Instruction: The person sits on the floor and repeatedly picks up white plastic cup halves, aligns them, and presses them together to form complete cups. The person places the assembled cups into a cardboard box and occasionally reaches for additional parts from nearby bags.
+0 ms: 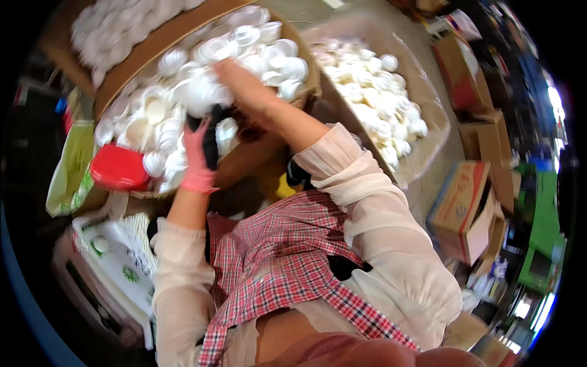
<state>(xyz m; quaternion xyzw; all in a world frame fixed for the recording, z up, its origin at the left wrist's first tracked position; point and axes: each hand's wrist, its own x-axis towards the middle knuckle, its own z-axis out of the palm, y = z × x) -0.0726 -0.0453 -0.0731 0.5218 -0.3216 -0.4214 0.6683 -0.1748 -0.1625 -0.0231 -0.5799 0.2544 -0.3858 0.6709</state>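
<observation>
My left hand (200, 147), in a pink and black glove, is closed on a white round plastic cap (206, 95) from below. My bare right hand (243, 84) reaches across from the right, its fingers bent over the same cap's upper edge; motion smears them. Both hands are above a large cardboard box (313, 73) heaped with loose white plastic caps (165, 131), some turned hollow side up. A red plastic container (120, 168) sits at the box's near left corner, beside my left hand.
On the right, a second box lined with clear plastic (431, 131) holds many white pieces (376, 92). White netted pieces (122, 30) fill a carton at the far left. A yellow-green bag (70, 165) and white printed sack (119, 257) lie left. Cardboard cartons (460, 205) stand right.
</observation>
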